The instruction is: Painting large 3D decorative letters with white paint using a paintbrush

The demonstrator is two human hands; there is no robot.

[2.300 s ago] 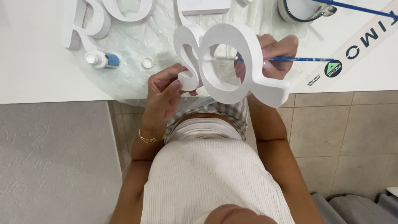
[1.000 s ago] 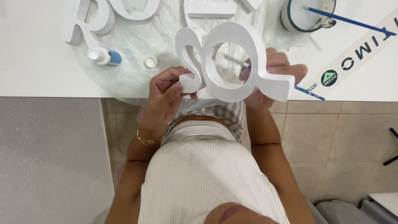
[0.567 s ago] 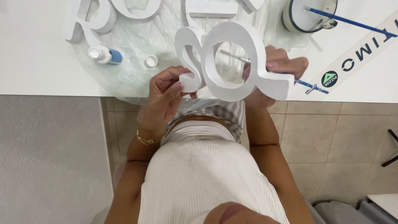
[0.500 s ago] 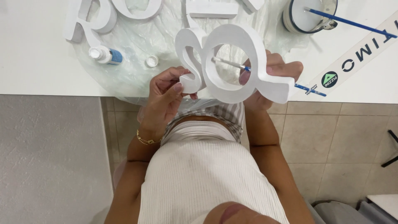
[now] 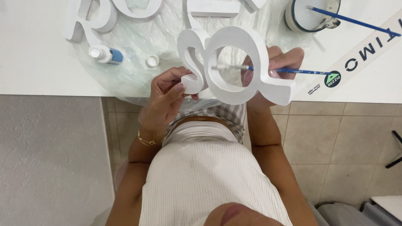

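White curly letter (image 5: 234, 62) gripped by left hand (image 5: 167, 94); right hand (image 5: 280, 60) pinches one blue brush (image 5: 293, 70).

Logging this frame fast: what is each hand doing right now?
Left hand: closed on the white letter.
Right hand: closed on the blue brush, its tip inside the letter's loop.

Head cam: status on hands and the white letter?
Left hand grips white letter at its lower curl, held upright over table edge. Right hand holds blue paintbrush, bristles inside the letter's loop. Nothing obstructing.
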